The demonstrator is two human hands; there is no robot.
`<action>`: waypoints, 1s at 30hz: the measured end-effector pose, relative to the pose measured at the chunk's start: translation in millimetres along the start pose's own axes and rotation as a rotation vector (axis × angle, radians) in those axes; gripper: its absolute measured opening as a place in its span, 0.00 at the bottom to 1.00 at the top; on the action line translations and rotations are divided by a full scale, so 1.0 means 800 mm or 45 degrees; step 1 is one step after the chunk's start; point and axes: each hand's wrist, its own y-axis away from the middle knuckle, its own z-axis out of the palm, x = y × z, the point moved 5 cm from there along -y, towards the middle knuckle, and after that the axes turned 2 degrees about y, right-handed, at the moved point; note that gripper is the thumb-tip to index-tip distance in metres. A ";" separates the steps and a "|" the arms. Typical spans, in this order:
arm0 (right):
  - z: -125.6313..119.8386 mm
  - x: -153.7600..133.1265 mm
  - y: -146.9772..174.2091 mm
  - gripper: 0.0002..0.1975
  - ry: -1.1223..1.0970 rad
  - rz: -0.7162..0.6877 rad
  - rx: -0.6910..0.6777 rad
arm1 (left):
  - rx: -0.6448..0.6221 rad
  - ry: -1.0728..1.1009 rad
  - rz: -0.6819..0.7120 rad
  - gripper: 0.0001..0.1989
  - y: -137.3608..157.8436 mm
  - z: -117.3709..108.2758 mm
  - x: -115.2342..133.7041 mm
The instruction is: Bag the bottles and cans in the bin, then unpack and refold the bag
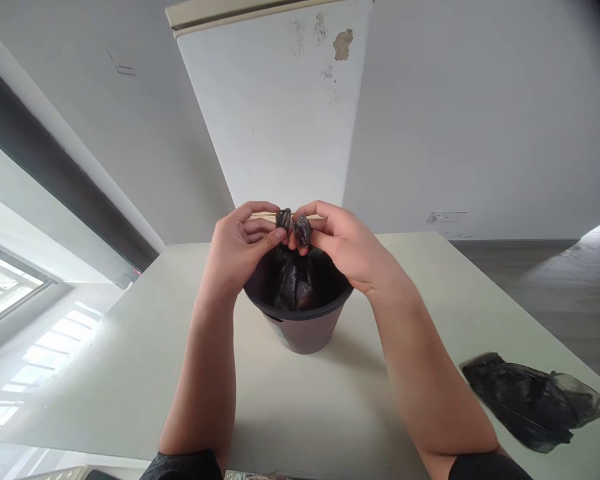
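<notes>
Apparently bag (294, 280) between both hands.

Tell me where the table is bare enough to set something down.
Bare table lies left of the left forearm, out to the window-side edge, and between the bin and the loose black bag. It is crowded at the bin, where left hand and right hand pinch the bag ends.
</notes>
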 end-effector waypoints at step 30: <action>-0.007 -0.021 0.016 0.06 0.391 -0.093 0.341 | 0.308 -0.254 0.284 0.09 0.014 -0.016 0.036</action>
